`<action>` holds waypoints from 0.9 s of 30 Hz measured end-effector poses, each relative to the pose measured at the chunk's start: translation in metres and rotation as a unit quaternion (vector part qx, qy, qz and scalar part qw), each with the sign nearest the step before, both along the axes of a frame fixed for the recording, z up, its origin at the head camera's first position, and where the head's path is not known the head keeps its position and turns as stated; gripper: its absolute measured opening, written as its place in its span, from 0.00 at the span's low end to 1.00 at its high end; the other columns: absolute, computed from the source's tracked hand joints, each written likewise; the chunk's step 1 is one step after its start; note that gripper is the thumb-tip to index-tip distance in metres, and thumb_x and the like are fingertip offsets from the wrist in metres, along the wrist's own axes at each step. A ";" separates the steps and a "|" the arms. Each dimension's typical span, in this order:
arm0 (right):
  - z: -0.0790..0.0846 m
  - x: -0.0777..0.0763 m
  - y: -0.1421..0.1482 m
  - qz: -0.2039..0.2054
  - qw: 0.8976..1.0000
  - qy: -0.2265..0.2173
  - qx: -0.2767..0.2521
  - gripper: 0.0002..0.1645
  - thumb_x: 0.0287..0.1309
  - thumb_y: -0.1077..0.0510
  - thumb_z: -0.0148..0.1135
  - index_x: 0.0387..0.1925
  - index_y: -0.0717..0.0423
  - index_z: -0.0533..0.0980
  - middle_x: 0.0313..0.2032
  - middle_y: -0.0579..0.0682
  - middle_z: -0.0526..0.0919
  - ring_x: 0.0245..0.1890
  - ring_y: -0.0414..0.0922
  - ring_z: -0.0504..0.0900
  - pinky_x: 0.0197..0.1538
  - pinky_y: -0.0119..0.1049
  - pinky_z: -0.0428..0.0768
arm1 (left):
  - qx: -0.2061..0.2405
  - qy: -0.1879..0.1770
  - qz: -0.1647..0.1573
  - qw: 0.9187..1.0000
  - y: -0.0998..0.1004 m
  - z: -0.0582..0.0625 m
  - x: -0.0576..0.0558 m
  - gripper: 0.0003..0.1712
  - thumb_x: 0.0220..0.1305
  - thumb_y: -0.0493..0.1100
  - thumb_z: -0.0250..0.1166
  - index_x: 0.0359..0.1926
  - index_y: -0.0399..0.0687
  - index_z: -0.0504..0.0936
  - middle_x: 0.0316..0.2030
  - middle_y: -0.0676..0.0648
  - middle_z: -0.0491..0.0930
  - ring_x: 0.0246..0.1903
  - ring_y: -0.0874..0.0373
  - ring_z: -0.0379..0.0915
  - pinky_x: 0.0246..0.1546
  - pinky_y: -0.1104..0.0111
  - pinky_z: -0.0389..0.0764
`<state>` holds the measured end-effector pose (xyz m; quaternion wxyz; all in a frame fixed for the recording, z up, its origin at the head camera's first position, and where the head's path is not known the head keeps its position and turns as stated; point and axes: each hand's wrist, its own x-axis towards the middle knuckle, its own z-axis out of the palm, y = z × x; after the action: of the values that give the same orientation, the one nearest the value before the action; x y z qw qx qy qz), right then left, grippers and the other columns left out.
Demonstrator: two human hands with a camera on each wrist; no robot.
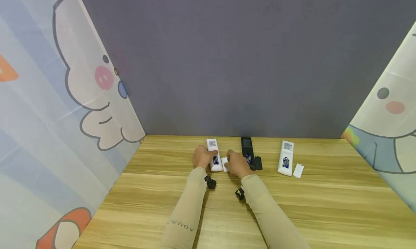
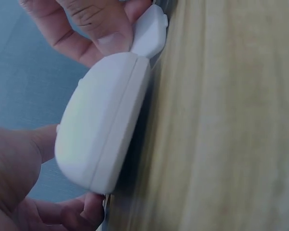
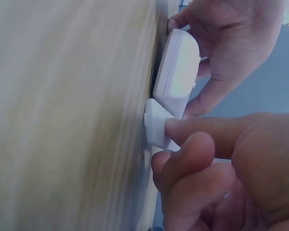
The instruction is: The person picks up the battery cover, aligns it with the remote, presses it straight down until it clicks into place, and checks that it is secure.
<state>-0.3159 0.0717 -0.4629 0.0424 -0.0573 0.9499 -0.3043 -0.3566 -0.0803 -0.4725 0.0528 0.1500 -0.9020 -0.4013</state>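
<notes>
A white remote control (image 1: 212,145) lies face down at the left of the table, its battery bay uncovered with blue batteries (image 1: 216,160) inside. My left hand (image 1: 203,157) holds this remote from its left side, thumb reaching over its back near the batteries. In the left wrist view, the rounded end of the remote (image 2: 96,120) faces the camera. Just right of the remote, my right hand (image 1: 238,164) pinches a small white battery cover (image 1: 225,164). The right wrist view has the thumb on the cover (image 3: 156,124), close beside the remote (image 3: 177,72).
Right of my right hand lies a black remote (image 1: 246,145) with batteries showing, a black cover (image 1: 258,163) beside it. Farther right are another white remote (image 1: 286,153) and its white cover (image 1: 298,170). A grey panel (image 1: 240,68) stands behind the wooden table (image 1: 224,220).
</notes>
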 end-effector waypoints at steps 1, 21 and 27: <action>0.000 0.000 0.000 0.000 1.000 0.001 0.002 0.15 0.66 0.60 0.66 0.51 0.59 0.76 0.25 0.50 0.82 0.14 0.41 0.79 0.20 0.32 0.73 | -0.001 -0.001 0.002 1.000 0.000 0.000 0.000 0.21 0.56 0.55 0.77 0.25 0.46 0.78 0.23 0.48 0.81 0.20 0.56 0.72 0.16 0.65 0.66; 0.008 0.005 -0.002 -0.003 1.000 0.013 -0.012 0.08 0.65 0.61 0.67 0.38 0.56 0.73 0.22 0.51 0.79 0.16 0.42 0.81 0.23 0.33 0.70 | -0.021 -0.025 -0.034 0.999 -0.003 0.001 -0.001 0.20 0.65 0.57 0.66 0.24 0.48 0.78 0.23 0.47 0.80 0.22 0.55 0.72 0.19 0.63 0.66; 0.006 0.005 0.000 0.000 1.000 0.016 -0.018 0.10 0.66 0.62 0.66 0.31 0.55 0.72 0.23 0.51 0.78 0.16 0.42 0.81 0.25 0.34 0.72 | -0.023 -0.031 -0.029 0.999 -0.006 0.007 0.002 0.18 0.66 0.55 0.64 0.33 0.44 0.84 0.32 0.44 0.85 0.30 0.52 0.77 0.26 0.61 0.69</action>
<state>-0.3112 0.0717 -0.4565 0.0257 -0.0631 0.9447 -0.3207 -0.3545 -0.0866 -0.4658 0.0163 0.1353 -0.9162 -0.3768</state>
